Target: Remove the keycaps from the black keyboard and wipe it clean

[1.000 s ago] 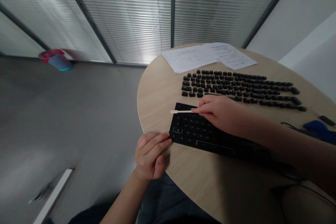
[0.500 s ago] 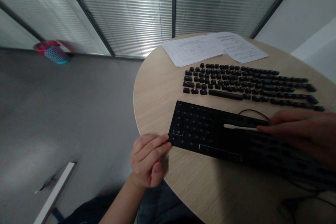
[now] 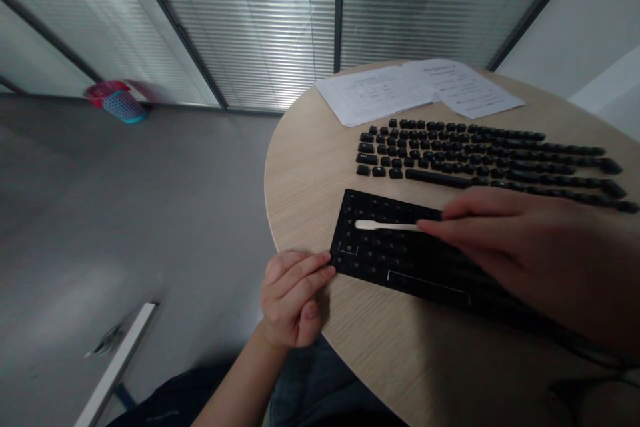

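Note:
A black keyboard (image 3: 370, 263) with its keycaps off lies at an angle near the table's front edge; small switch posts dot its surface. My left hand (image 3: 295, 297) has its fingers curled together, the fingertips pressed against the keyboard's left corner. Over the keyboard's left part, my right hand (image 3: 520, 247) pinches a white cotton swab (image 3: 385, 225), its tip pointing left among the switch posts. The right hand and its shadow cover much of the keyboard's right half. Black keycaps (image 3: 440, 178) are laid out in rows behind the keyboard.
The round wooden table (image 3: 300, 167) carries printed papers (image 3: 380, 93) at the back. A dark cable (image 3: 590, 353) lies at lower right. On the floor stand a blue and red basket (image 3: 124, 105) by the glass wall and a white bar (image 3: 117, 363) at lower left.
My right hand has moved left with the cotton swab, from the keyboard's middle to its left part. My left hand stays at the corner. The view has shifted slightly.

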The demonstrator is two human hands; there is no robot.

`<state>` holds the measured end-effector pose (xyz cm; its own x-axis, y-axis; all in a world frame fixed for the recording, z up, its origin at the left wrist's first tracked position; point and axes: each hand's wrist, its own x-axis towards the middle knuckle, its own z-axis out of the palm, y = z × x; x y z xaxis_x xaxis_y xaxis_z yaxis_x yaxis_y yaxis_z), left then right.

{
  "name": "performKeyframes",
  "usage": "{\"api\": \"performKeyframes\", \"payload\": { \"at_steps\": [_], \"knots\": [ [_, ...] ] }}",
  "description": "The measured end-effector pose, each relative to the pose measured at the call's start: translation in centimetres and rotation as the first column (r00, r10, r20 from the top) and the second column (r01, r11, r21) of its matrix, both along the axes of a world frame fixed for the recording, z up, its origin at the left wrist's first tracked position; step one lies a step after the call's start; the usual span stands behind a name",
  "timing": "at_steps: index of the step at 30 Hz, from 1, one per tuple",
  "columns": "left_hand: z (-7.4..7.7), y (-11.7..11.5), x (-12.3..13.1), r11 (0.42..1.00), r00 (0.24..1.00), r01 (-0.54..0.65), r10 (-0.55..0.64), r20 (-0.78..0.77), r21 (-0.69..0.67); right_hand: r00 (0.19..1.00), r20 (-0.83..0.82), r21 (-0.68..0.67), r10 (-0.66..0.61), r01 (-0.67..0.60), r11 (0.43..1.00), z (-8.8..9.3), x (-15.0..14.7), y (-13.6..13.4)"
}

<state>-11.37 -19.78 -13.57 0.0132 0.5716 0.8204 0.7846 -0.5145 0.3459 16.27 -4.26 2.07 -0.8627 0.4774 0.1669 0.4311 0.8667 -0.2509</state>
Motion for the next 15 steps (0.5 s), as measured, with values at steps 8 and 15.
{"api": "performKeyframes", "payload": {
  "at_steps": [8, 15],
  "knots": [
    [-0.1, 0.0, -0.1, 1.0, 1.0, 0.011, -0.011, 0.002, 0.006, 0.99, 0.143, -0.11, 0.009, 0.007, 0.994, -1.3, -5.2, -0.6],
    [-0.5, -0.1, 0.0, 1.0, 1.0, -0.011, 0.011, 0.008, -0.005, 0.998, 0.065, -0.1, 0.009, -0.003, 0.995, -2.0, 4.1, 1.3]
  ]
}}
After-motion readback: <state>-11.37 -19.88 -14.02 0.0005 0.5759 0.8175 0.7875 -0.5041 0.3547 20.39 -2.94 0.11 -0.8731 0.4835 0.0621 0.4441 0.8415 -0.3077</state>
